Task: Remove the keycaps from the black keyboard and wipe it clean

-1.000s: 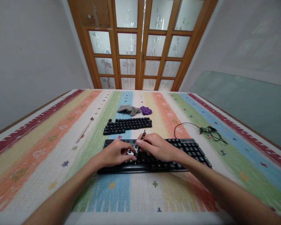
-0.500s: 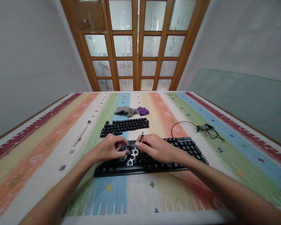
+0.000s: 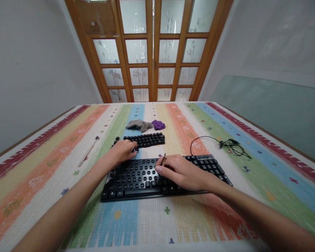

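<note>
A black keyboard lies on the table, many of its keycaps gone on the left and middle, where bare key posts show. My right hand rests over its middle, fingers closed around a thin brownish tool whose end sticks up; its lower tip is hard to make out. Beyond the keyboard's left part, loose black keycaps lie in rows. At their near edge is my left hand, thumb and forefinger pinched about a small black keycap, partly hidden by the fingers.
A thin brush lies to the left. Behind the keycaps are a grey cloth and a purple cloth. The keyboard's bundled cable is at the right. A striped tablecloth covers the table.
My left hand has moved from the keyboard's bare posts, away and leftward, to the near edge of the loose keycaps. My right hand stays over the keyboard with the tool.
</note>
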The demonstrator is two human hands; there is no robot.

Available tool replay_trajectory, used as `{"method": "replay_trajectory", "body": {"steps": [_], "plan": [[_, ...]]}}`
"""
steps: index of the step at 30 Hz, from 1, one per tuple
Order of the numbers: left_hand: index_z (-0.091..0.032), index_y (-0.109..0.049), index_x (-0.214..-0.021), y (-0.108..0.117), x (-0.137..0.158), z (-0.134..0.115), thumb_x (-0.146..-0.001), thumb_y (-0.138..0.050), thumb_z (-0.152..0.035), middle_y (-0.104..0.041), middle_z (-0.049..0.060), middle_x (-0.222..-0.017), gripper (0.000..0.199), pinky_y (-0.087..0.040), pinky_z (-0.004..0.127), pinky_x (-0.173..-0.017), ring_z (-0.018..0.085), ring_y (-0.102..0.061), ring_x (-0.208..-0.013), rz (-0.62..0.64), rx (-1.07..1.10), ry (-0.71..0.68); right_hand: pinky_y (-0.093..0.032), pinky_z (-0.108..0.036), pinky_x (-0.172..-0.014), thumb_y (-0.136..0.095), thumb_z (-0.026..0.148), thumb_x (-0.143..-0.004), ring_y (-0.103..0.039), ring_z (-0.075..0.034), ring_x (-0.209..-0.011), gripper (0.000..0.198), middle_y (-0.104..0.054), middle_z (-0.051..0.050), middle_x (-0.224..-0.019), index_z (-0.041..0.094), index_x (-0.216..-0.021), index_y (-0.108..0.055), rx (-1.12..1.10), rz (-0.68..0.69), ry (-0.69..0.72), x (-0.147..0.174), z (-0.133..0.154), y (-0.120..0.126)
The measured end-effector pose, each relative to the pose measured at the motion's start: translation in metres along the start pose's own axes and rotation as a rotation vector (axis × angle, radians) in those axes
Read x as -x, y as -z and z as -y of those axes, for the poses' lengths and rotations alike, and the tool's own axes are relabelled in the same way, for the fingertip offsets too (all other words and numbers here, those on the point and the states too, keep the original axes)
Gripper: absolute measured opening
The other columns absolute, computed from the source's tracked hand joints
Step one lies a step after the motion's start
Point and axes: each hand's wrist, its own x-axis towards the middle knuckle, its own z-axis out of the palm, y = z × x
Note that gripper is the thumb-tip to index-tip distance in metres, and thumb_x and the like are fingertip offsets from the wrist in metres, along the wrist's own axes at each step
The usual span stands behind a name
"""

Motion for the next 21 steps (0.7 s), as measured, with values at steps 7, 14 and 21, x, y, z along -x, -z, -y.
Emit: {"method": "replay_trajectory", "body": {"steps": [7, 14, 21], "plan": [[-0.014, -0.066, -0.094, 0.004, -0.003, -0.002, -0.086, -0.054, -0.022, -0.072, 0.011, -0.088, 0.017, -0.044, 0.028, -0.063, 0.022, -0.066, -0.076, 0.078, -0.030, 0.033, -0.045, -0.031, -0.079, -0.044, 0.033, -0.101, -0.063, -0.018, -0.082, 0.033, -0.071, -0.008, -0.089, 0.013, -0.086, -0.065, -0.012, 0.018, -0.016, 0.006, -0.002, 0.006], [-0.013, -0.068, -0.093, 0.012, -0.005, -0.006, -0.086, -0.053, -0.021, -0.072, 0.012, -0.089, 0.018, -0.044, 0.029, -0.063, 0.022, -0.066, -0.078, 0.116, -0.059, 0.048, -0.045, -0.031, -0.080, -0.045, 0.032, -0.101, -0.063, -0.018, -0.082, 0.031, -0.071, -0.008, -0.088, 0.013, -0.088, -0.066, -0.022, 0.020, -0.025, 0.008, -0.004, 0.008], [-0.013, -0.068, -0.095, 0.014, -0.006, -0.005, -0.087, -0.053, -0.021, -0.072, 0.012, -0.092, 0.019, -0.045, 0.029, -0.064, 0.022, -0.067, -0.079, 0.127, -0.068, 0.052, -0.044, -0.030, -0.079, -0.045, 0.031, -0.101, -0.062, -0.018, -0.081, 0.030, -0.070, -0.008, -0.088, 0.013, -0.088, -0.066, -0.017, 0.023, -0.037, 0.010, -0.003, 0.009]]}}
